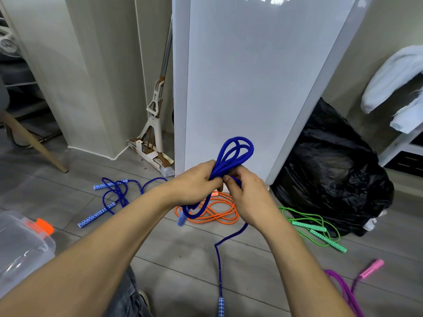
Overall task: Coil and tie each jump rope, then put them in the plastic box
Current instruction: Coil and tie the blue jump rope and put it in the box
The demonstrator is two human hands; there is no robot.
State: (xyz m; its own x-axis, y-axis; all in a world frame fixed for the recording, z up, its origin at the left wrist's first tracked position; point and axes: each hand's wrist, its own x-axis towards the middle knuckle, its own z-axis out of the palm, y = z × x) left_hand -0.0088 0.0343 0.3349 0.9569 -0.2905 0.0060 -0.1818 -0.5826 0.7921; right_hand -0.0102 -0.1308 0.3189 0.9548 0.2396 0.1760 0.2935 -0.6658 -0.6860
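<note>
While both hands meet in front of a white panel (251,88), the left hand (196,181) has its fingers curled round the gathered loops of a blue jump rope (235,149), which rise above the fist. The right hand (249,197) pinches a strand of the same rope just beside it, fingers narrow. One handle (181,219) dangles, blurred, below the left hand; the rope's tail drops from the right hand to a second handle (221,306) low in view. A clear plastic box (20,248) with an orange latch (41,225) sits at lower left on the floor (183,259), only its corner showing; what it holds cannot be told. A second blue rope (114,195), an orange rope (217,213), a green rope (315,227) and a purple rope (343,287) lie loose on the floor, outside the box. A black bag (332,170) stands to the right, its contents hidden
</note>
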